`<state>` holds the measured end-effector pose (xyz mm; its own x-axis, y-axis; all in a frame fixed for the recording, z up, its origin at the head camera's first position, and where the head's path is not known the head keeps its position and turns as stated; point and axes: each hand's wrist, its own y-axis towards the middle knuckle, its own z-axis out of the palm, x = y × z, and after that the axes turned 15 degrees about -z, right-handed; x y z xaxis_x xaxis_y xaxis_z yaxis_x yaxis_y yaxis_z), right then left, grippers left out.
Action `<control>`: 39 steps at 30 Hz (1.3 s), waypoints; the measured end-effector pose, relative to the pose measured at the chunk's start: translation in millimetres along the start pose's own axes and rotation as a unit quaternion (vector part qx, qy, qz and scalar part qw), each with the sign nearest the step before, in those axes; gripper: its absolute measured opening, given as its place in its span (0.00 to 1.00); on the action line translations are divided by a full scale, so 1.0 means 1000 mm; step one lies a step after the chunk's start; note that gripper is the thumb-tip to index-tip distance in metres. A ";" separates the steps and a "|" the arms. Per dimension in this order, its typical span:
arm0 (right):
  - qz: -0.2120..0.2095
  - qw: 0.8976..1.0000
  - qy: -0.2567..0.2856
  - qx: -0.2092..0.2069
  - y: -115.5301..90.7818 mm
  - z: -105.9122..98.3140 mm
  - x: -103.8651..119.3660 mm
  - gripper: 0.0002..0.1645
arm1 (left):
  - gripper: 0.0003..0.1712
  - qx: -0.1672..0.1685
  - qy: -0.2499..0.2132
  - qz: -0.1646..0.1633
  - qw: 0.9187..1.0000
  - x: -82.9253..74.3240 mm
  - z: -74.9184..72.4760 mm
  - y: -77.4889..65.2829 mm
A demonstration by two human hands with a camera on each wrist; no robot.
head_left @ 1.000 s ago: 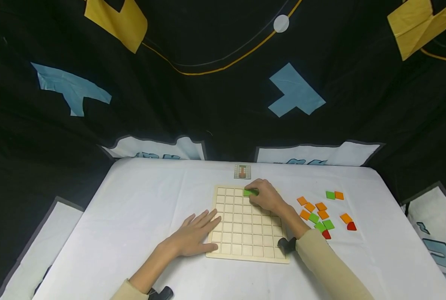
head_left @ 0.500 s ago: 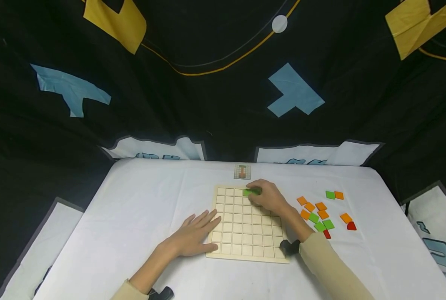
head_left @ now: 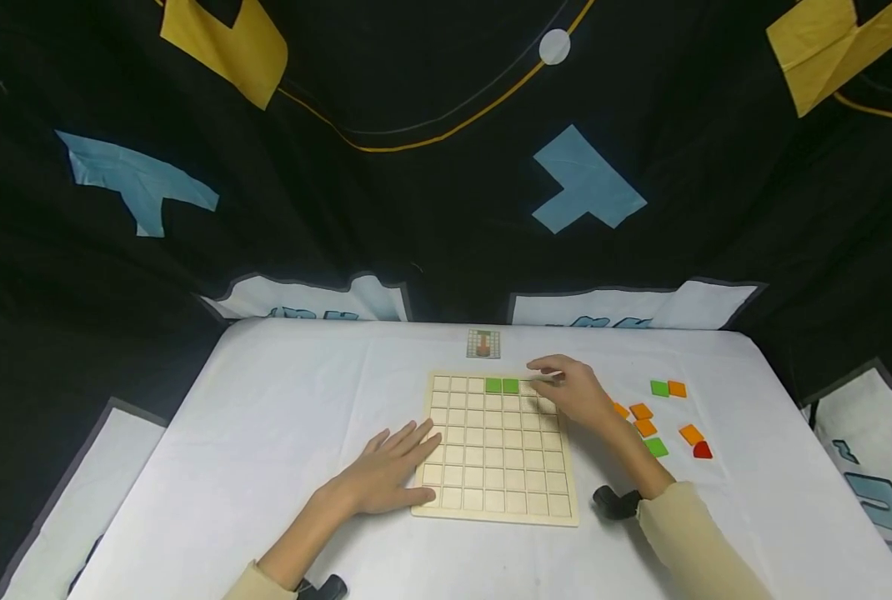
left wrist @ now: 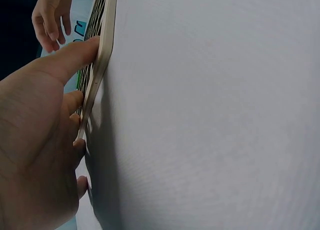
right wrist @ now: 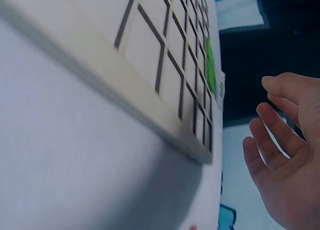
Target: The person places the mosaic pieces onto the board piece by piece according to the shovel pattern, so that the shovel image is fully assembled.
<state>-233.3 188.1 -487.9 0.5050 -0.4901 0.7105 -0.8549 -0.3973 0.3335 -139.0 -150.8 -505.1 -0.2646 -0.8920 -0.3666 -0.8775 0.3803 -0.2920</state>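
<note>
A wooden grid board [head_left: 494, 483] lies on the white table. Two green square tiles [head_left: 510, 386] sit side by side in its far row. Fingers spread, my left hand [head_left: 386, 471] rests along the board's left edge; in the left wrist view its thumb [left wrist: 82, 55] lies over the rim. My right hand [head_left: 577, 396] hovers over the far right corner of the board with loosely bent fingers and nothing between them. The right wrist view also shows this hand [right wrist: 295, 145] empty, beyond the board's corner.
Loose tiles lie right of the board: orange ones [head_left: 691, 434], green ones [head_left: 656, 447] and a red rounded one [head_left: 703, 450], some hidden behind the right forearm. A small printed pattern card [head_left: 483, 343] lies beyond the board. A dark cloth [head_left: 431, 208] hangs behind the table.
My right hand has let go of the second green tile, now in the far row beside the first, and moved right, off the tiles. The left hand has stayed in place.
</note>
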 end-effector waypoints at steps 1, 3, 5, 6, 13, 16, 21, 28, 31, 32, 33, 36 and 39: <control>-0.001 1.000 -0.004 -0.005 -0.002 -0.004 0.000 0.18 | 0.46 -0.001 0.000 0.000 1.000 0.000 0.000 0.000; -0.001 1.000 -0.010 -0.017 -0.006 -0.011 -0.002 0.18 | 0.46 -0.002 0.000 0.001 1.000 0.001 0.000 0.000; -0.006 0.999 -0.020 -0.026 -0.012 -0.019 -0.006 0.17 | 0.46 -0.002 -0.002 0.003 1.000 0.001 0.000 0.000; -0.006 0.999 -0.026 -0.031 -0.015 -0.022 -0.008 0.17 | 0.46 -0.002 -0.003 0.004 1.000 0.001 0.000 0.000; 0.009 0.998 -0.037 -0.056 -0.038 -0.052 -0.022 0.18 | 0.46 -0.001 -0.003 0.005 1.000 0.002 0.001 0.001; 0.019 0.997 -0.038 -0.068 -0.047 -0.063 -0.027 0.19 | 0.46 -0.002 -0.003 0.003 1.000 0.002 0.002 0.001; 0.075 0.992 -0.068 -0.077 -0.059 -0.077 -0.032 0.21 | 0.47 -0.003 -0.002 0.001 1.000 0.002 0.003 0.002; 0.122 0.988 -0.050 -0.083 -0.072 -0.096 -0.040 0.23 | 0.47 -0.002 -0.003 0.001 1.000 0.002 0.003 0.002; 0.135 0.985 -0.056 -0.088 -0.077 -0.100 -0.049 0.22 | 0.46 -0.002 -0.004 0.003 1.000 0.002 0.002 0.002; 0.139 0.984 -0.061 -0.088 -0.078 -0.100 -0.052 0.22 | 0.46 -0.002 -0.004 0.003 1.000 0.002 0.002 0.002; 0.142 0.984 -0.067 -0.089 -0.079 -0.100 -0.055 0.22 | 0.46 -0.002 -0.004 0.003 1.000 0.002 0.002 0.002; 0.149 0.981 -0.090 -0.089 -0.081 -0.100 -0.063 0.22 | 0.46 -0.003 -0.004 0.003 1.000 0.001 0.001 0.001; 0.162 0.977 -0.106 -0.087 -0.083 -0.100 -0.069 0.22 | 0.46 -0.003 -0.004 0.003 1.000 0.001 0.001 0.001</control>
<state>-208.9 332.5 -503.0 0.2028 -0.7247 0.6585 -0.9719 -0.0670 0.2256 -139.7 -150.9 -506.1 -0.2663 -0.8879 -0.3751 -0.8787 0.3836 -0.2841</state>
